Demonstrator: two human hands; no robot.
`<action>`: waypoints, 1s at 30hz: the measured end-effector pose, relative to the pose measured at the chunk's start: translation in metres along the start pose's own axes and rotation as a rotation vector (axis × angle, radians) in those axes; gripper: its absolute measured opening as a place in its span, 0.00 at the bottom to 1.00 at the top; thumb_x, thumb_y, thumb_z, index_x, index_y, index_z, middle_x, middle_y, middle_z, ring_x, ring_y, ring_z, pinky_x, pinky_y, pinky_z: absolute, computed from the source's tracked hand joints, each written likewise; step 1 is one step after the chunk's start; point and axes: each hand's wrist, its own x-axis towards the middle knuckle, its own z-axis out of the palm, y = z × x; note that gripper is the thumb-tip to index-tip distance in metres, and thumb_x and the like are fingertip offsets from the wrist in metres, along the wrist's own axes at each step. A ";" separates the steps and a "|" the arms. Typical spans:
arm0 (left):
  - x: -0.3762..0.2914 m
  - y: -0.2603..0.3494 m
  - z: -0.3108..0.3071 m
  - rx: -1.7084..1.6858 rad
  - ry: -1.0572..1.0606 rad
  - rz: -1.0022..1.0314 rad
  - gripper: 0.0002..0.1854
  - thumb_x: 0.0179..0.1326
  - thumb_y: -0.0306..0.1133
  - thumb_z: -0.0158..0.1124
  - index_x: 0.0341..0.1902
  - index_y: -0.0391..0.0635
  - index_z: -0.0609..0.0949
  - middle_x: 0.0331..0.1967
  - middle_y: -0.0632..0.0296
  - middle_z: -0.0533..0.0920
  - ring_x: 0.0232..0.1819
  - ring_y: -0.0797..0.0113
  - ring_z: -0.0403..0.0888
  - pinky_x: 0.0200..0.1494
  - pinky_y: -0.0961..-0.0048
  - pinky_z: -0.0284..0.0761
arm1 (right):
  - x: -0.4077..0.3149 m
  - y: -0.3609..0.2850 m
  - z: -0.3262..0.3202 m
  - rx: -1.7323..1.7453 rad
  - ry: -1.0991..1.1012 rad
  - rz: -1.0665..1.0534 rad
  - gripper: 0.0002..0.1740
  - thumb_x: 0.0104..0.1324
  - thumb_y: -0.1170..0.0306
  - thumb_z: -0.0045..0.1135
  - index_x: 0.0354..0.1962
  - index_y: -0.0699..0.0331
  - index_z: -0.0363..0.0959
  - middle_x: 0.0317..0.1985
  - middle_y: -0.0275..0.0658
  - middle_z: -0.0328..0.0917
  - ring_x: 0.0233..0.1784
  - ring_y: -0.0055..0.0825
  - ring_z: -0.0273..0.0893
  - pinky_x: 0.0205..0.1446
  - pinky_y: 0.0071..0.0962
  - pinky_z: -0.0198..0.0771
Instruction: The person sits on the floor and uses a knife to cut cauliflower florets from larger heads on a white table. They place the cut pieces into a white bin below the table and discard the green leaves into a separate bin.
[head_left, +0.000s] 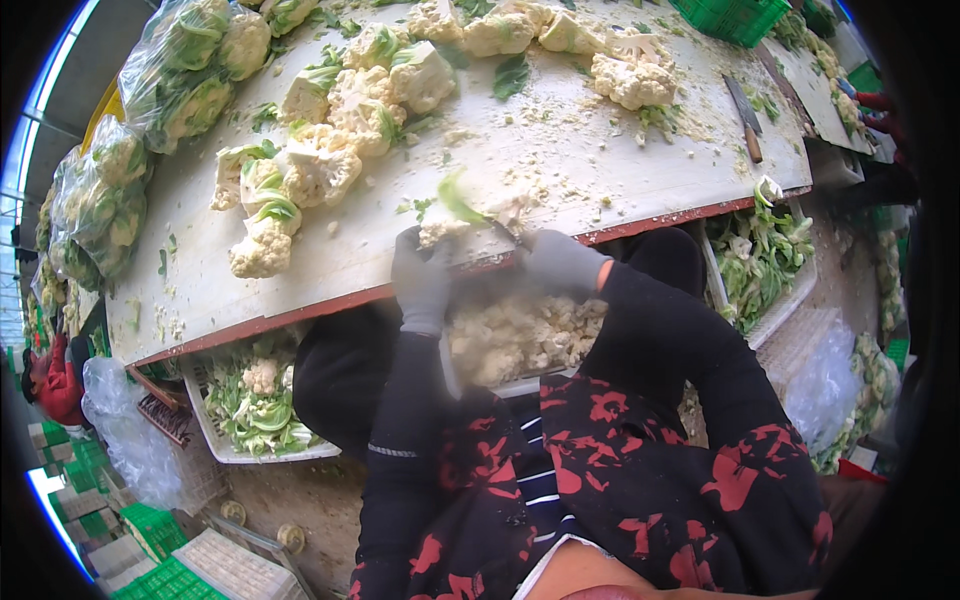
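Both hands wear grey gloves at the near edge of the white table. My left hand holds a cauliflower piece at the table edge. In my right hand is a small knife, its blade pointing left towards the piece, partly blurred. A green leaf stalk and a blurred pale cauliflower part lie or move just beyond. Below the hands, a white crate of cut florets sits between the knees. Cauliflower chunks form a curved row on the table.
A wooden-handled knife lies at the right. Bagged cauliflowers stand at the left. Crates of leaf trimmings flank the knees under the table edge. A green crate is at the far side. A person in red is far left.
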 end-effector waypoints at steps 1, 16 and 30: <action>0.004 -0.004 -0.004 -0.016 0.001 -0.019 0.18 0.65 0.28 0.68 0.56 0.35 0.77 0.46 0.55 0.84 0.47 0.67 0.83 0.51 0.71 0.79 | -0.005 0.003 -0.007 0.268 -0.012 0.141 0.13 0.71 0.67 0.50 0.42 0.67 0.76 0.30 0.53 0.80 0.36 0.52 0.81 0.44 0.45 0.74; -0.124 0.010 -0.007 0.716 -0.607 0.465 0.42 0.53 0.50 0.73 0.73 0.55 0.71 0.72 0.44 0.64 0.74 0.40 0.59 0.74 0.37 0.51 | -0.062 0.142 -0.090 -0.289 0.250 0.730 0.20 0.71 0.62 0.50 0.59 0.54 0.71 0.40 0.49 0.85 0.44 0.50 0.85 0.47 0.49 0.77; -0.089 -0.001 0.064 0.748 -0.646 0.210 0.26 0.57 0.45 0.66 0.59 0.51 0.79 0.50 0.51 0.81 0.54 0.47 0.78 0.55 0.44 0.71 | 0.007 0.261 -0.194 1.020 0.701 0.966 0.43 0.63 0.44 0.66 0.60 0.72 0.68 0.31 0.46 0.78 0.23 0.36 0.74 0.24 0.38 0.70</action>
